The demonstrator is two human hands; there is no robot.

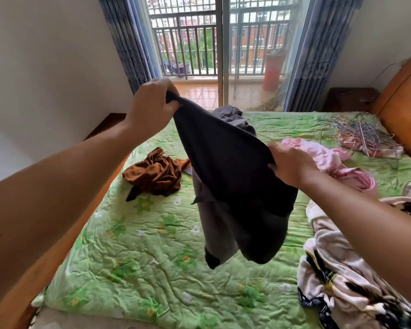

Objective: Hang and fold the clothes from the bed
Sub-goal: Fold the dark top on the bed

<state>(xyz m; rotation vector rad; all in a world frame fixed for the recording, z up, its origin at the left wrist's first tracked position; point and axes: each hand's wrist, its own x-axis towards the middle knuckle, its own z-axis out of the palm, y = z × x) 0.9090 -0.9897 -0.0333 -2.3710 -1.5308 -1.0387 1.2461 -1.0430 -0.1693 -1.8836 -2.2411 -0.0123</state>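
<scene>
A dark grey garment (233,176) hangs in the air over the bed (138,252), its lower part dangling just above the green quilt. My left hand (152,105) grips its top corner, raised high. My right hand (292,162) grips the other top edge, lower and to the right. On the quilt lie a crumpled brown garment (154,174), a pink garment (328,157) and a grey piece of clothing (230,115) behind the held one.
A tangle of wire hangers (363,131) lies at the far right of the bed by the orange headboard (403,100). A cream and dark patterned blanket (337,269) is heaped at the near right. Behind the bed a glass balcony door (221,51) stands between blue curtains.
</scene>
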